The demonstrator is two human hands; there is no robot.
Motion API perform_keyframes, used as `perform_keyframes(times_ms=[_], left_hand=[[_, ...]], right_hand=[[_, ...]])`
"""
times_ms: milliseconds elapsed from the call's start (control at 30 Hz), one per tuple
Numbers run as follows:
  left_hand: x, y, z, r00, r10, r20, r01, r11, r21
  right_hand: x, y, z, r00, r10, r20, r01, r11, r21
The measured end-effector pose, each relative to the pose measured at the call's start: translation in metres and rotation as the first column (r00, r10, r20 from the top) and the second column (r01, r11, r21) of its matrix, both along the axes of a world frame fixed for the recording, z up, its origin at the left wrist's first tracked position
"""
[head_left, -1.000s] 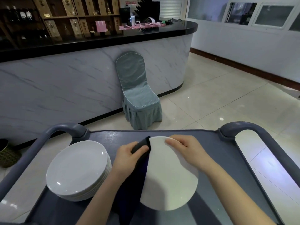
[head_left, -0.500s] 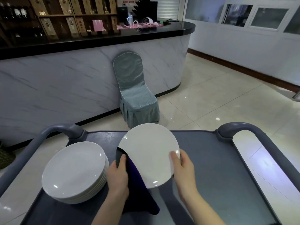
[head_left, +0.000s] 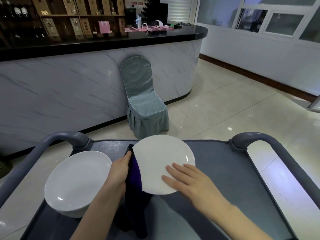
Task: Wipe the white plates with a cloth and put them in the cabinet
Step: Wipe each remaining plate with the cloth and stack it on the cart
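Right hand (head_left: 192, 181) has slid onto the plate (head_left: 159, 158), fingers flat and spread. Left hand (head_left: 119, 170) grips the dark cloth (head_left: 134, 172) against its left rim, above the cart (head_left: 225, 170). Wiping looks underway; the stack (head_left: 76, 179) waits, nothing shelved yet.

Glossy smooth white plate (head_left: 161, 160), matt dk cloth (head_left: 134, 172), grey plastic cart (head_left: 216, 163).
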State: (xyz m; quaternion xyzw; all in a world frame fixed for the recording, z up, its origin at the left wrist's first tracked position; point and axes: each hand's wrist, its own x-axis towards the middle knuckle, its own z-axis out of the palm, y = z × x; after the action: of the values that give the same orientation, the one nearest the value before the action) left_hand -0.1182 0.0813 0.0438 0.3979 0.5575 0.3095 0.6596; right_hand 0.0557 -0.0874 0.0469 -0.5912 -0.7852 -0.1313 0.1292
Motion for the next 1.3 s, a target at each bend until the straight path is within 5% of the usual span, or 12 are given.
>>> perform_keyframes(times_ms=[133,333,400,533,667,767,900,967,1100,1167,1233,1300], left_hand=[[0.005,-0.006,0.006,0.981,0.034,0.192,-0.028,0.999,-0.034],[0.047,-0.029,0.018,0.925,0.032,0.378,-0.066,0.995,0.076],[0.06,-0.036,0.014,0.953,-0.12,0.278,0.05,0.968,0.244],[0.063,-0.051,-0.012,0.966,-0.205,-0.159,0.255,0.641,0.723],[0.066,-0.073,-0.025,0.877,-0.227,-0.423,0.477,0.308,0.823],[0.07,-0.064,-0.026,0.868,-0.249,-0.43,0.495,0.365,0.788],[0.071,-0.04,-0.027,0.945,-0.269,-0.186,0.326,0.827,0.458],[0.071,-0.049,-0.026,0.954,-0.267,-0.137,0.299,0.807,0.509],[0.073,-0.08,-0.026,0.87,-0.304,-0.389,0.487,0.402,0.775],[0.072,-0.075,-0.025,0.83,-0.303,-0.468,0.55,0.308,0.777],[0.071,-0.064,-0.022,0.843,-0.372,-0.389,0.52,0.376,0.767],[0.071,-0.051,-0.02,0.89,-0.382,-0.249,0.441,0.583,0.683]], right_hand=[[-0.01,0.002,0.004,0.927,-0.05,-0.371,0.041,0.999,-0.032],[-0.033,0.007,0.004,0.599,-0.195,-0.777,0.12,0.981,-0.155],[-0.039,0.012,0.009,0.436,-0.239,-0.868,0.167,0.969,-0.183],[-0.039,0.025,0.022,0.02,-0.243,-0.97,0.261,0.937,-0.23],[-0.038,0.032,0.028,-0.24,-0.193,-0.951,0.279,0.925,-0.258],[-0.04,0.028,0.029,-0.232,-0.199,-0.952,0.299,0.917,-0.264],[-0.039,0.021,0.026,-0.122,-0.257,-0.959,0.322,0.904,-0.283],[-0.038,0.022,0.027,-0.127,-0.239,-0.963,0.333,0.904,-0.269],[-0.036,0.028,0.026,-0.159,-0.239,-0.958,0.342,0.897,-0.28],[-0.035,0.027,0.026,-0.186,-0.24,-0.953,0.318,0.903,-0.289],[-0.034,0.022,0.025,-0.176,-0.244,-0.954,0.32,0.902,-0.29],[-0.035,0.019,0.024,-0.156,-0.267,-0.951,0.32,0.897,-0.304]])
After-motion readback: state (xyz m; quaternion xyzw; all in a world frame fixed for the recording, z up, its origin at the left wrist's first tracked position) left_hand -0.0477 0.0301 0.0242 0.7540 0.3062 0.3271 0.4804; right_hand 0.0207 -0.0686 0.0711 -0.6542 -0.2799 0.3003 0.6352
